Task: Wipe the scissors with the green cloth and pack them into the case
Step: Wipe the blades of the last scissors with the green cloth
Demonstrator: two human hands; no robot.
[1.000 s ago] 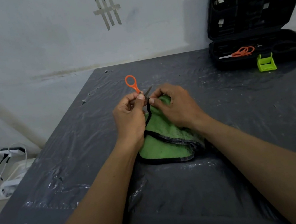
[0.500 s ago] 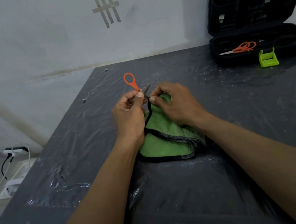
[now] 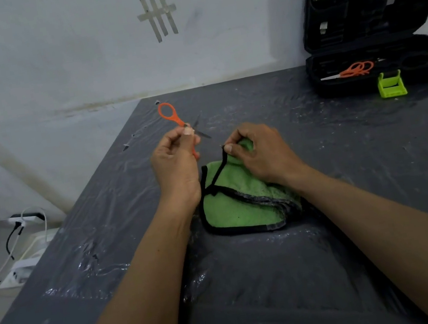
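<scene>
Nearest the camera, both bare forearms reach forward over the grey plastic-covered tabletop [image 3: 357, 223]. Between them the green cloth [image 3: 239, 202] lies folded on the tabletop, black-edged, its far corner lifted. The right hand [image 3: 261, 151] rests on that far corner, its grip pinching the cloth's black hem between thumb and fingertips.

The left hand [image 3: 176, 162] is raised just beside and left of the cloth, apart from the right hand. Its grip is closed around the orange-handled scissors [image 3: 175, 120] near the pivot — one orange loop stands up and away above the fist, the other handle runs down behind the fingers. The dark blades project right of the thumb, blurred; whether they are parted I cannot tell. The blades do not touch the cloth.

Farther off, at the right rear of the tabletop, the black case [image 3: 372, 33] stands open, lid upright. A second pair of orange scissors [image 3: 352, 70] lies in its tray. A green latch [image 3: 391, 84] hangs at the front edge.
</scene>
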